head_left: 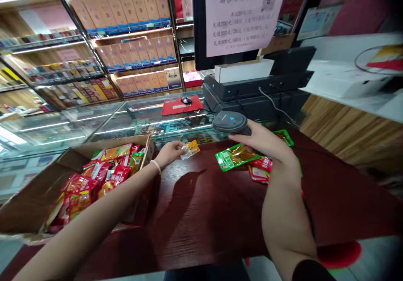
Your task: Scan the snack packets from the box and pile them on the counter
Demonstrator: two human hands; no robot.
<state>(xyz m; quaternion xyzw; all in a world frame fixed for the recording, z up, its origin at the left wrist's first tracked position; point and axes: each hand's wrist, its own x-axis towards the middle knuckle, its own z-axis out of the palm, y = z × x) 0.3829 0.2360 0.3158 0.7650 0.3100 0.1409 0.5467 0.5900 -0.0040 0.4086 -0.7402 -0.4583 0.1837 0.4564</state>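
Yellow packet (192, 148) — pinched in left fingers (178, 145), jutting outward

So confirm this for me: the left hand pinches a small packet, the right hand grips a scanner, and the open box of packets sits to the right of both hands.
Not quite: the head view shows the open box of packets to the left of both hands. The left hand does pinch a small packet, and the right hand grips a scanner.

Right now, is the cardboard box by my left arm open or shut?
Open: no lid covers the cardboard box, and packets show inside.
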